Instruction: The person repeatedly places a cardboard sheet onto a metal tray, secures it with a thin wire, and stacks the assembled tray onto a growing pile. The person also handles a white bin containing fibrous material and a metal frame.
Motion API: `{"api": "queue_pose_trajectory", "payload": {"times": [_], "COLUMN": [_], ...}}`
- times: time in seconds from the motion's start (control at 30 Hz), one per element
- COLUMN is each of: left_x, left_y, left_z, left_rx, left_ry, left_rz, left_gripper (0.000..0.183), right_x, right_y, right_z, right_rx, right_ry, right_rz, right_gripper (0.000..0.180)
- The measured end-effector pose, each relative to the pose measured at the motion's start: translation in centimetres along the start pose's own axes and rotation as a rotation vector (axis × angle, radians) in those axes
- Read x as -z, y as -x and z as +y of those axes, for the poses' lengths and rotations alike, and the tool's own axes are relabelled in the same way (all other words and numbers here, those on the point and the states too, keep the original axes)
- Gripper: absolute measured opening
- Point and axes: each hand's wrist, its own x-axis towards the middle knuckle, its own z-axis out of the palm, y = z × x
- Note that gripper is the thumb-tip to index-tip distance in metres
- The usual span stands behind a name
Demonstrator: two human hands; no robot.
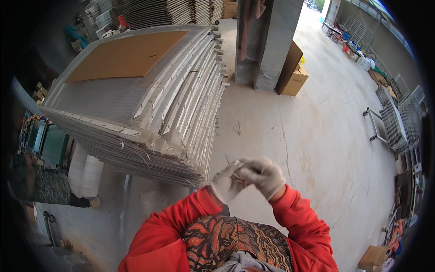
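Observation:
Both my hands wear pale knitted gloves and meet in front of my chest, over the concrete floor. My left hand (226, 183) is closed on a thin brown strip (228, 159), whose end sticks up past the fingers. A reddish-brown bit of it shows between the two hands. My right hand (268, 175) is blurred, its fingers bent against the left fingertips; what it grips is hidden. To the left of my hands stands a tall stack of mesh-covered frames (193, 102). A brown cardboard sheet (125, 56) lies on its top.
A concrete pillar (280, 44) rises ahead, with a cardboard box (295, 81) at its foot. More stacked frames (146, 12) stand behind. Racks and a wheeled cart (375, 125) line the right side. At the left, another person's camouflage-clad leg (51, 187) is partly visible.

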Motion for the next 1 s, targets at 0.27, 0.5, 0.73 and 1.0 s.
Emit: {"api": "queue_pose_trajectory", "payload": {"times": [0.27, 0.5, 0.73, 1.0], "left_x": [0.8, 5.0, 5.4, 1.3], "left_y": [-0.6, -3.4, -6.0, -11.6], "left_z": [4.3, 5.0, 6.4, 8.5], "left_rx": [-0.213, -0.285, -0.334, -0.802], "left_ry": [-0.343, -0.398, -0.289, -0.110], "left_rz": [0.277, 0.293, 0.334, 0.281], "left_gripper": [0.028, 0.035, 0.043, 0.046], "right_x": [0.2, -3.8, -3.7, 1.7], "right_y": [-18.5, -29.3, -31.6, -25.9], "right_z": [-2.7, -1.2, 0.4, 1.2], "right_rx": [0.177, 0.189, 0.257, 0.086], "right_ry": [-0.236, -0.413, -0.283, -0.462], "right_rz": [0.133, -0.107, -0.182, -0.468], "right_gripper": [0.015, 0.017, 0.014, 0.011]}}
